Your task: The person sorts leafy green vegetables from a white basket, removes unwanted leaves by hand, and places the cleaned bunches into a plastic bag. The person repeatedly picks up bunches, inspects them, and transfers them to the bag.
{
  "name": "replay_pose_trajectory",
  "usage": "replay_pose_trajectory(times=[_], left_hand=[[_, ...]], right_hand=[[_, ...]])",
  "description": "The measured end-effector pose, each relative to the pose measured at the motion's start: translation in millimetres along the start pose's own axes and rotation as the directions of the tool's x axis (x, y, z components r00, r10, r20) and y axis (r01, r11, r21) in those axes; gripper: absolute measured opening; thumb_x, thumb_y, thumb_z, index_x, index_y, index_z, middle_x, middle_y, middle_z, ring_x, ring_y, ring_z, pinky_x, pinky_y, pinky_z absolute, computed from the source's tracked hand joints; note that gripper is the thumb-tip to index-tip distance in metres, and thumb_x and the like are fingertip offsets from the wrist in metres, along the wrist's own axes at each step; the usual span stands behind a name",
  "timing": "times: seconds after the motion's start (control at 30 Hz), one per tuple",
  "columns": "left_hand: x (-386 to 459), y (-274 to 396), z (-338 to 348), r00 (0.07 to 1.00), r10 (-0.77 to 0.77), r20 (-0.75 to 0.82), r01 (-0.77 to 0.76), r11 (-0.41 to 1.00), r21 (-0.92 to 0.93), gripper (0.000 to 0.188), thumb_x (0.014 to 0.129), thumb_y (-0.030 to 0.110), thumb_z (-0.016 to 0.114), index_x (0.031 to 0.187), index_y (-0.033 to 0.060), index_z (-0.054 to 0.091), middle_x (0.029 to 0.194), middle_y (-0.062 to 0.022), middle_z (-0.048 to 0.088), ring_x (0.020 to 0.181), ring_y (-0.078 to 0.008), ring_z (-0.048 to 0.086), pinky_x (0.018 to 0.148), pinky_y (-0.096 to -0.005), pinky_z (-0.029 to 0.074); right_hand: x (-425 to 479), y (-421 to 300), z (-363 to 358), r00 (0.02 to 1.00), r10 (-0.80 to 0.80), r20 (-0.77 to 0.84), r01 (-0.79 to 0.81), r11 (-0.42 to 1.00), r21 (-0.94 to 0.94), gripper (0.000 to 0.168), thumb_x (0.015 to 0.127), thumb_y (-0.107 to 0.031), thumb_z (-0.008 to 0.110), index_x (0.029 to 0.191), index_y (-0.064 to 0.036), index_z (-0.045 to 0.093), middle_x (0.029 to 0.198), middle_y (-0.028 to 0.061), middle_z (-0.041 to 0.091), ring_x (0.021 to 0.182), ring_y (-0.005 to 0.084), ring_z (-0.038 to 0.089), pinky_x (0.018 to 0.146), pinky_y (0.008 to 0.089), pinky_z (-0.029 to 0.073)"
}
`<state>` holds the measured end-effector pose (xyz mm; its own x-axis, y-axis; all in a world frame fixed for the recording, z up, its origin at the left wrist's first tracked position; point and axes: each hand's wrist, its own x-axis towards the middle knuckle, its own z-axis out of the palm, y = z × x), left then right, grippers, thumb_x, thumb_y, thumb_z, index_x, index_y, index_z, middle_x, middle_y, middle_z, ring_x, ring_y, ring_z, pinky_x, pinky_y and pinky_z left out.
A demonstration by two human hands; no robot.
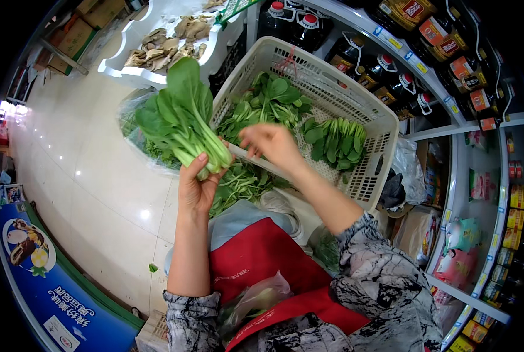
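Note:
My left hand (pixel 200 182) grips a bunch of leafy greens, bok choy (pixel 183 119) by the look of it, around the pale stem ends, leaves pointing up and away. To its right my right hand (pixel 266 143), slightly blurred, hovers over the near rim of a beige plastic crate (pixel 383 119) with its fingers apart and nothing visible in them. Inside the crate lie a pile of leafy greens (pixel 271 99) at the left and a neater bundle (pixel 339 143) at the right. Loose leafy stems (pixel 242 182) lie between the crate and my knees.
A white foam box (pixel 112 66) of mushrooms stands beyond the greens. Left of the crate sits a clear plastic bag (pixel 132 127) of leafy vegetables. Shelves (pixel 433 75) with dark bottles flank the crate's far right side. A plastic bag (pixel 262 295) rests on my red apron.

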<state>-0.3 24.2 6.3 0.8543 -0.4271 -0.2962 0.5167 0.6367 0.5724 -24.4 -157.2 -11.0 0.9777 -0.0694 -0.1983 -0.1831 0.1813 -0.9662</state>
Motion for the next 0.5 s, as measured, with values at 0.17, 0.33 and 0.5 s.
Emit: replay_pose_trajectory(times=[0.17,0.33,0.5], left_hand=[[9.6,-11.9,6.5,0.996,-0.045,-0.072,0.038,0.995,-0.093,0.044,0.08,0.009,0.052,0.119,-0.0058,0.036,0.116,-0.0187,0.048,0.11,-0.0308,0.047,0.094,-0.0509,0.038],[0.7,3.6,-0.5,0.977,0.011,-0.212,-0.039,0.991,-0.126,0.045,0.079,0.009,0.054,0.118,-0.0045,0.037,0.112,-0.0183,0.05,0.106,-0.0308,0.049,0.09,-0.0503,0.042],[2.2,1.5,9.0,0.978,-0.022,-0.207,0.002,0.996,-0.093,0.05,0.078,0.011,0.055,0.12,-0.0042,0.035,0.113,-0.0181,0.049,0.107,-0.0303,0.049,0.09,-0.0491,0.042]], right_hand=[[102.6,123.0,-170.3,0.745,0.136,-0.653,-0.364,0.903,-0.228,0.022,0.082,-0.02,0.056,0.089,0.0,0.061,0.074,0.0102,0.06,0.061,0.0181,0.057,0.055,0.0322,0.047],[144.1,147.6,-177.6,0.639,0.339,-0.691,-0.739,0.52,-0.428,0.036,0.083,-0.011,0.049,0.117,-0.001,0.047,0.111,0.018,0.052,0.086,0.0297,0.056,0.071,0.0422,0.05],[176.5,189.8,-212.5,0.66,0.378,-0.65,-0.724,0.552,-0.414,0.058,0.083,-0.012,0.049,0.134,-0.006,0.022,0.139,0.0162,0.019,0.122,0.0371,0.028,0.098,0.0433,0.036]])
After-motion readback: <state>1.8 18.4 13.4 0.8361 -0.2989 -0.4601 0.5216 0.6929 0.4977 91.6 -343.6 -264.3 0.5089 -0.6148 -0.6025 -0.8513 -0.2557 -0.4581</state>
